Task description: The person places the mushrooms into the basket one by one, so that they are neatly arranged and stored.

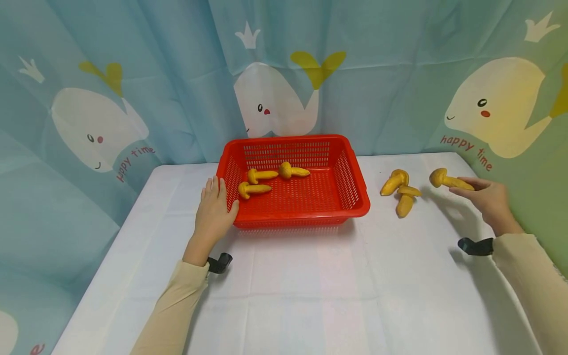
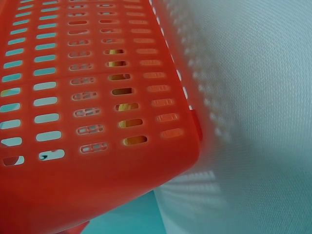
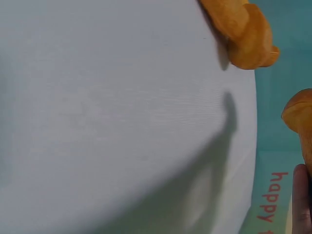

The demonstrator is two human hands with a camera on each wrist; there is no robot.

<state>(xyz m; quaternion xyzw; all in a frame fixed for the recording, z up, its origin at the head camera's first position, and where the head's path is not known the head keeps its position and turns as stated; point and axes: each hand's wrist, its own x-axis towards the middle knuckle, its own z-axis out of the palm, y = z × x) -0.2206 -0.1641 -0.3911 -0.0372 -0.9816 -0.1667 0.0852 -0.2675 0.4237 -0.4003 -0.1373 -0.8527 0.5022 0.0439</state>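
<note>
Between thumb and fingers my right hand (image 1: 491,201) pinches the stem of a yellow-brown mushroom (image 1: 448,180), its cap pointing left, above the right side of the table. That mushroom (image 3: 301,117) also shows at the right edge of the right wrist view. Two more mushrooms (image 1: 406,202) lie against each other on the cloth, left of this hand. My left hand (image 1: 214,209) rests with fairly straight fingers at the left rim of a red plastic basket (image 1: 301,215). Inside the basket, toward its left, lie three mushrooms (image 1: 293,171). The left wrist view shows the basket's slotted wall (image 2: 97,170) close up.
A white cloth covers the table (image 1: 301,296). Behind it and along both sides hangs a blue-green curtain (image 1: 177,74) printed with whales. The basket stands near the table's back edge. Black straps (image 1: 476,246) with small mounts sit on both wrists.
</note>
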